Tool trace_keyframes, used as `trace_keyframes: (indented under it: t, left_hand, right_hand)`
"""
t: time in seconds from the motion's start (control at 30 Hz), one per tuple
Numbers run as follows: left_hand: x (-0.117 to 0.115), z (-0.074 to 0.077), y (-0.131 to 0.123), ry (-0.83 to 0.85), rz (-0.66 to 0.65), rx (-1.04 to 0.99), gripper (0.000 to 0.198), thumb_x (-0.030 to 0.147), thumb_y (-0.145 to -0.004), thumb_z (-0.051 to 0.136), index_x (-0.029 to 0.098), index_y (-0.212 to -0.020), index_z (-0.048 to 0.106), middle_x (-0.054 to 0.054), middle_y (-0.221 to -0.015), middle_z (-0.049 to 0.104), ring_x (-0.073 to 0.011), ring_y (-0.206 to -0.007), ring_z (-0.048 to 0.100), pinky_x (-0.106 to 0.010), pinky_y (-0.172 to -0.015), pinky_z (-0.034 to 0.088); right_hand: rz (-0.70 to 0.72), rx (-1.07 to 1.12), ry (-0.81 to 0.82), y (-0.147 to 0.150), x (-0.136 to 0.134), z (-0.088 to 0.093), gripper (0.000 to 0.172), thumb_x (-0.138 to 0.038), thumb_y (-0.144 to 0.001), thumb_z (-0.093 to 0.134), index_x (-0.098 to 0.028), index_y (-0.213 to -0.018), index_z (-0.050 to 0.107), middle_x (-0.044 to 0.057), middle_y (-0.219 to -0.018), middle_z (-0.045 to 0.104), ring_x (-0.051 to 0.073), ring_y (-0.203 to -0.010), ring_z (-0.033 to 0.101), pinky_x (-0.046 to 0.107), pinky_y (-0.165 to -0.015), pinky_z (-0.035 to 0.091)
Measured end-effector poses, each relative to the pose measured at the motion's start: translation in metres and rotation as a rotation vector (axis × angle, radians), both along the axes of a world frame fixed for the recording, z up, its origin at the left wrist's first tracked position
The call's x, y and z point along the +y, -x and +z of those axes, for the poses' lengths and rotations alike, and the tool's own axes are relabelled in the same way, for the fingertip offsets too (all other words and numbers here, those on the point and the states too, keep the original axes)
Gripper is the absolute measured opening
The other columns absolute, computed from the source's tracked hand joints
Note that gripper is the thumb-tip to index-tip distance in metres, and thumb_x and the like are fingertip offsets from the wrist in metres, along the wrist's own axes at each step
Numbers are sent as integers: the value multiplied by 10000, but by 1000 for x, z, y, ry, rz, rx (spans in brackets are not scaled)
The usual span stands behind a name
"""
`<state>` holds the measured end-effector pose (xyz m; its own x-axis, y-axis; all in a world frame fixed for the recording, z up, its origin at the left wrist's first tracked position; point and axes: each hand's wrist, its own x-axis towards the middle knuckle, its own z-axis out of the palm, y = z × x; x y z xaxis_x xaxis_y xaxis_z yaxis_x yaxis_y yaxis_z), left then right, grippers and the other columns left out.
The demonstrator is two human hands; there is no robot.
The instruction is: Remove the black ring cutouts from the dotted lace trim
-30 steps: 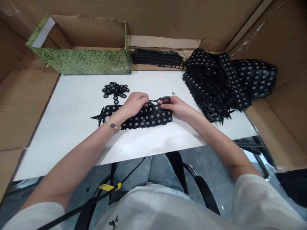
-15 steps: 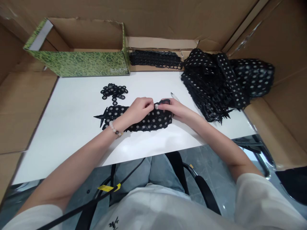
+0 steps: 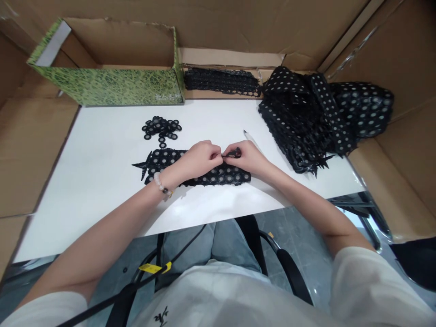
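Note:
A black rubber sheet [image 3: 235,177] with rows of grey round spots lies flat on the white table in front of me. My left hand [image 3: 203,158] rests over its middle, thumb and fingers pinched at the upper edge. Close beside it, my right hand [image 3: 248,156] pinches a small dark piece at that same edge; fingers hide whether it has come apart from the sheet. Thin pointed strips stick out at the sheet's left end. Above the sheet's left part is a small heap of loose black rings [image 3: 160,126] with grey centres.
A green-patterned open box [image 3: 116,86] stands at the back left. Beside it lies a stack of black perforated sheets [image 3: 221,82]. More spotted sheets [image 3: 303,122] are piled at the right. A pen [image 3: 251,140] lies behind my right hand. Cardboard walls [image 3: 231,27] surround the table.
My right hand has turned and its fingers have curled in closer to the left hand. The sheet's right end now lies flatter and reaches slightly farther right. The ring heap looks the same.

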<state>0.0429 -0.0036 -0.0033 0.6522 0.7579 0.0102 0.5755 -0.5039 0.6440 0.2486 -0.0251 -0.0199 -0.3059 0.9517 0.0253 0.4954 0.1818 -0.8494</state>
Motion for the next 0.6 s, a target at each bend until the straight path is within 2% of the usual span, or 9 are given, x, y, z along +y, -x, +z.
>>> trace_keyframes:
  t: [0.07,0.13,0.2,0.27,0.33,0.43,0.6]
  left_hand:
    - [2,0,3,113,-48,10,285,240,-808,537,220,-567,388,6,-581,429,-162,-572,408,-335,-590,319]
    - [3,1,5,166,-25,13,300,263,-829,529,221,-572,379,13,-554,416,-157,-553,385,-334,-574,304]
    - [2,1,5,66,78,28,282,281,-878,507,220,-613,434,-1,-578,473,-172,-575,426,-341,-591,315]
    - [-1,1,4,-136,196,87,257,285,-927,479,213,-687,535,-41,-653,551,-206,-628,490,-357,-620,334]
    - [-4,0,2,-300,255,180,278,286,-964,459,197,-754,618,-86,-712,590,-243,-674,534,-375,-644,354]
    - [-7,-1,-1,-351,216,254,362,316,-1024,420,180,-797,667,-121,-736,615,-281,-726,580,-396,-688,404]
    - [-4,-4,1,-275,115,188,411,496,-1056,465,190,-842,636,-113,-766,634,-301,-815,602,-393,-744,440]
  right_hand:
    - [-42,-17,-13,-2,2,-1,108,-304,-744,699,-208,-716,741,14,-689,684,193,-714,580,346,-731,390]
    - [-67,2,-4,-5,4,-1,167,-348,-769,699,-204,-686,707,6,-657,638,185,-704,545,343,-713,368]
    - [-80,69,45,-6,5,0,230,-406,-786,716,-199,-686,700,7,-666,632,187,-718,538,344,-715,366]
    - [-105,172,127,-5,5,1,227,-418,-750,762,-194,-732,728,17,-732,680,197,-768,573,347,-757,398]
    - [-137,280,213,-3,5,2,221,-385,-685,805,-193,-779,751,28,-815,729,207,-829,613,354,-820,435]
    - [-155,378,303,0,4,2,230,-342,-629,826,-197,-794,759,30,-859,750,212,-881,639,368,-883,465]
    - [-145,423,343,0,4,2,252,-326,-609,859,-199,-808,770,37,-871,761,223,-916,660,385,-922,482]
